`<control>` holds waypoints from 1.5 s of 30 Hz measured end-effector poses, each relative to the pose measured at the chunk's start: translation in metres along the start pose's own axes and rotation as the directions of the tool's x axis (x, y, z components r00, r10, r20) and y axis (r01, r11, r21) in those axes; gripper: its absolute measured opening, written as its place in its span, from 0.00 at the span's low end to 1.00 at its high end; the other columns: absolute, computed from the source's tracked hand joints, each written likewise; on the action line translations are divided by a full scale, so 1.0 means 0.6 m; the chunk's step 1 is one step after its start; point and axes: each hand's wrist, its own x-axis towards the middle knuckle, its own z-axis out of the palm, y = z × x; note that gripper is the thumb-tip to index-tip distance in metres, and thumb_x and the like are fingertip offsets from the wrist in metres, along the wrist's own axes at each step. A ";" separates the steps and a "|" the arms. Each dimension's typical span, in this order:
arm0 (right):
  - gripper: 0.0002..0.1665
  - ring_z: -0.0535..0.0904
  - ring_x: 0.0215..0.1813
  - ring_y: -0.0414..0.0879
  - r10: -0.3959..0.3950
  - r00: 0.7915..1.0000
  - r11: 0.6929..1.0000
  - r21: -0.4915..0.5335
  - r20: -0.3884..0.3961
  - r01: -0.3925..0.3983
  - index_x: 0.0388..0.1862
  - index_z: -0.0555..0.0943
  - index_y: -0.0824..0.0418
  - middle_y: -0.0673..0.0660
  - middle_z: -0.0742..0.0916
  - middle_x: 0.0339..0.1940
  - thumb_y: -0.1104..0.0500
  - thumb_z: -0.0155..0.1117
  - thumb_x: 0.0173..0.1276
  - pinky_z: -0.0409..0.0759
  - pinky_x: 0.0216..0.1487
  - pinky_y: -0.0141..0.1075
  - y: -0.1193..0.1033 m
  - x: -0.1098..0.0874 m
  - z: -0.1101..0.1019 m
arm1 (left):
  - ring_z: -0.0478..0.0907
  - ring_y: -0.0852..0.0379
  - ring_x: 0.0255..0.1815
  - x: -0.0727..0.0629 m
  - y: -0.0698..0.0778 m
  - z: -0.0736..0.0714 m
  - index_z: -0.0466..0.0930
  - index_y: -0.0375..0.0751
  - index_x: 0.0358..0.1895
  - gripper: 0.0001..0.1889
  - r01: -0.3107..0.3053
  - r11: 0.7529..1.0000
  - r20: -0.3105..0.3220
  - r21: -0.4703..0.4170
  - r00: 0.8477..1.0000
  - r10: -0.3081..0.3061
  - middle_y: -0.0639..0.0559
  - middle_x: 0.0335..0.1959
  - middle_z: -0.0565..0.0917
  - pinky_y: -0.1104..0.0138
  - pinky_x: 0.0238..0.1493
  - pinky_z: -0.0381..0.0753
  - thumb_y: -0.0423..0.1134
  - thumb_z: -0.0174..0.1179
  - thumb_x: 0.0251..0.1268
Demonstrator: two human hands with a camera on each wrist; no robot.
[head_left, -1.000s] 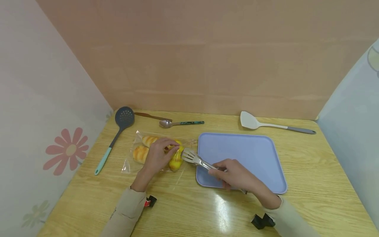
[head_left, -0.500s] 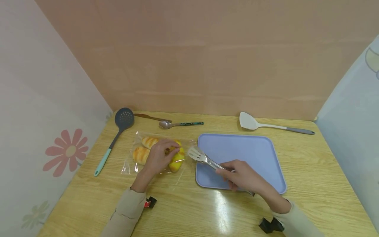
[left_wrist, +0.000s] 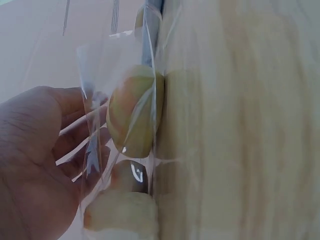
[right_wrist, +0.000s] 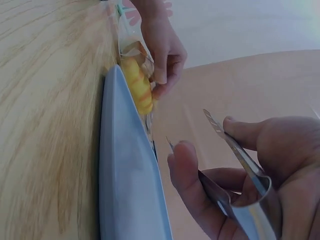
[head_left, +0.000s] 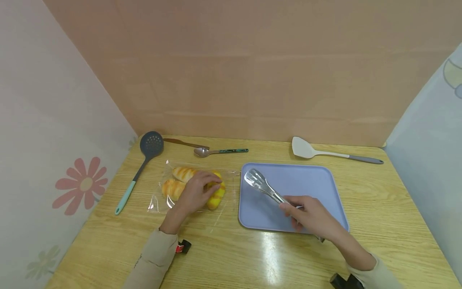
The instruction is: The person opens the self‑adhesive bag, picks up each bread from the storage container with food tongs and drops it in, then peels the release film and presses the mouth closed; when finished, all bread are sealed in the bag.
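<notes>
Right hand (head_left: 310, 214) was held above the blue tray (head_left: 317, 184), metal tongs (head_left: 265, 187) gripped between thumb and fingers; the tong arms were parted, their slotted tips kept clear of the tray's surface. Left of the tray, film of a clear bag (head_left: 230, 186) was pinched between thumb and fingers of the left hand (head_left: 195, 194). Yellow bread (head_left: 216, 199) was contained in that bag, nearest the tray, and two browned rolls (head_left: 173, 188) were lodged farther from it. Behind the tray, a white turner (head_left: 304, 148) was laid.
</notes>
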 end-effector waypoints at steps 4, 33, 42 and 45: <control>0.33 0.85 0.24 0.46 0.017 0.998 0.999 -0.027 -0.057 -0.018 0.77 0.76 0.76 0.55 0.86 0.25 0.51 0.62 0.89 0.87 0.29 0.39 0.004 -0.017 -0.014 | 0.84 0.41 0.63 -0.002 -0.006 0.005 0.94 0.39 0.53 0.08 0.017 1.000 0.023 -0.017 1.000 -0.016 0.45 0.55 0.91 0.45 0.69 0.83 0.34 0.73 0.76; 0.46 0.92 0.37 0.44 0.286 0.893 0.933 -0.113 -0.347 -0.343 0.88 0.61 0.73 0.63 0.94 0.46 0.41 0.56 0.91 0.90 0.37 0.37 0.082 -0.141 -0.107 | 0.83 0.42 0.62 -0.004 -0.013 0.018 0.93 0.41 0.49 0.08 0.018 0.999 -0.010 -0.049 1.000 -0.018 0.47 0.54 0.90 0.43 0.66 0.82 0.33 0.78 0.70; 0.49 0.90 0.32 0.38 0.279 0.840 0.897 -0.185 -0.465 -0.400 0.86 0.61 0.76 0.72 0.92 0.52 0.38 0.56 0.88 0.79 0.31 0.34 0.113 -0.161 -0.138 | 0.82 0.42 0.62 -0.004 -0.013 0.019 0.93 0.41 0.48 0.08 0.020 0.998 -0.010 -0.054 1.000 -0.020 0.47 0.54 0.89 0.43 0.67 0.82 0.32 0.78 0.70; 0.50 0.81 0.32 0.26 0.240 0.811 0.878 -0.236 -0.534 -0.415 0.83 0.64 0.78 0.76 0.89 0.58 0.37 0.60 0.86 0.76 0.30 0.33 0.125 -0.166 -0.145 | 0.82 0.42 0.63 -0.004 -0.012 0.018 0.93 0.41 0.48 0.08 0.020 0.998 -0.007 -0.056 1.000 -0.020 0.47 0.54 0.89 0.43 0.67 0.81 0.32 0.78 0.70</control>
